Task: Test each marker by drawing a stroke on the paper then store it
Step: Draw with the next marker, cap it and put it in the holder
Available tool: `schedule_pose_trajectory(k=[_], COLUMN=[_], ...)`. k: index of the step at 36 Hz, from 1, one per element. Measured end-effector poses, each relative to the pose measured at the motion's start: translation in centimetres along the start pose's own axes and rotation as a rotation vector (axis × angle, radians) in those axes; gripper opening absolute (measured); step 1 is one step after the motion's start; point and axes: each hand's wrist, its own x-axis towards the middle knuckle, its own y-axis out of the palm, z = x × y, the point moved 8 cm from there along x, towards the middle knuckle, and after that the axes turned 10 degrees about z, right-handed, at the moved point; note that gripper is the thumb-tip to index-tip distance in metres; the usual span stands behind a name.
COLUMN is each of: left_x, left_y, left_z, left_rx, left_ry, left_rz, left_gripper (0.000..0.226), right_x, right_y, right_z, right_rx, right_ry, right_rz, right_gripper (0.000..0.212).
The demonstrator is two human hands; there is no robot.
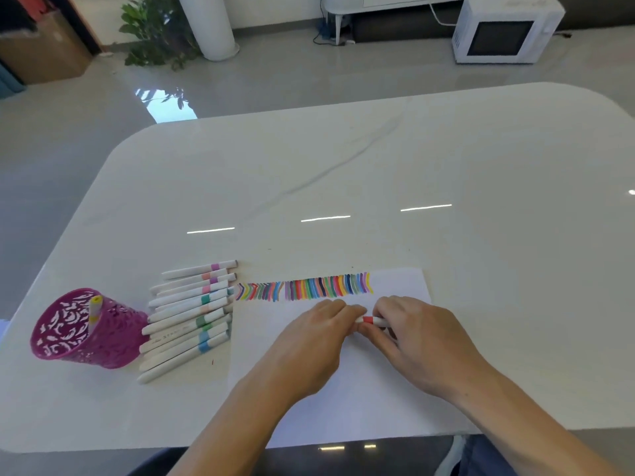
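Faint dark print runs along one barrel in the pile of markers, too small to read; no other writing can be made out; the red-banded marker is held just above the paper, below the right end of the row of coloured strokes; its long axis lies nearly level from left to right, the right end slightly lower, with the red band showing in the gap between the hands and the white barrel running off under the right fingers; which end bears the tip cannot be told; the left hand reaches in from the lower left, back upward, fingertips bunched and pinching the marker's left end; the right hand comes from the lower right, back upward too, fingers curled round the barrel and thumb tucked beneath; both forearms are bare and angle inward so the hands nearly meet; the pile lies left of the paper on the white table, its barrels slanting from lower left to upper right, coloured bands toward the paper; further left a magenta cut-out pen pot holds one yellow-banded marker, standing on end inside it.
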Motion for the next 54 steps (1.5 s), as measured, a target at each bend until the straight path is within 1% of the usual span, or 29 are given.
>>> schedule_pose_trajectory(k=[2, 4, 8, 11, 16, 22, 29, 31, 35, 38, 39, 42, 43, 44, 47, 48, 52, 54], left_x=[0.1, 0.3, 0.5, 0.6, 0.3, -0.3, -0.4, -0.3, -0.1, 0.3, 0.4, 0.5, 0.4, 0.4, 0.2, 0.2, 0.0, 0.1], left_y=[0.0, -0.1, -0.3, -0.5, -0.8, -2.0, -2.7, -2.6, -2.5, -1.8, -1.5, -0.8, -0.6, -0.5, -0.2, 0.0, 0.4, 0.5], left_z=[0.0, -0.1, -0.3, -0.5, -0.4, -0.2, 0.0, 0.6, 1.3, 1.5, 1.5, 1.4, 1.5, 1.6, 1.9, 2.0, 2.4, 2.4], left_rx=[0.001, -0.004, -0.027, -0.036, -0.075, -0.116, -0.098, -0.072, -0.074, -0.072, -0.056, 0.03, 0.044, 0.052, 0.064, 0.063, 0.082, 0.099], left_ry=[0.005, 0.011, 0.022, 0.026, 0.018, 0.031, 0.035, 0.007, -0.015, 0.001, 0.003, 0.004, 0.002, -0.001, -0.01, -0.014, -0.04, -0.047], left_rz=[0.004, -0.004, -0.039, -0.047, -0.058, -0.151, -0.309, -0.347, -0.396, -0.348, -0.321, -0.265, -0.25, -0.234, -0.195, -0.183, -0.143, -0.138], left_gripper=[0.049, 0.042, 0.032, 0.033, 0.038, 0.034, 0.015, 0.013, 0.014, 0.013, 0.013, 0.015, 0.015, 0.015, 0.014, 0.012, 0.011, 0.013], right_x=[0.0, 0.0, 0.1, 0.1, 0.0, -0.1, 0.3, 0.3, 0.5, 0.6, 0.6, 0.7, 0.7, 0.7, 0.8, 0.9, 1.3, 1.5], right_y=[-0.2, -0.3, -0.1, 0.0, 0.0, -0.5, -1.5, -1.6, -1.7, -1.9, -1.8, -1.7, -1.8, -1.8, -1.9, -1.9, -1.2, -0.9], right_z=[-0.2, -0.3, -0.3, -0.5, -0.7, -1.7, -1.5, -1.7, -2.4, -3.2, -3.4, -3.8, -3.9, -4.0, -4.3, -4.4, -4.5, -4.3], right_rx=[-0.011, 0.0, 0.028, 0.033, 0.034, 0.099, 0.139, 0.167, 0.303, 0.395, 0.435, 0.556, 0.594, 0.64, 0.812, 0.862, 1.046, 1.057], right_ry=[-0.004, -0.002, 0.002, 0.011, -0.007, 0.099, 0.125, 0.128, 0.122, 0.137, 0.148, 0.144, 0.138, 0.138, 0.158, 0.159, 0.153, 0.139], right_rz=[-0.037, -0.044, 0.028, 0.063, 0.034, -0.021, -0.008, -0.035, -0.088, -0.113, -0.117, -0.143, -0.159, -0.18, -0.232, -0.245, -0.226, -0.209], right_gripper=[0.032, 0.035, 0.04, 0.042, 0.054, 0.063, 0.048, 0.044, 0.028, 0.021, 0.025, 0.048, 0.05, 0.047, 0.032, 0.03, 0.045, 0.046])
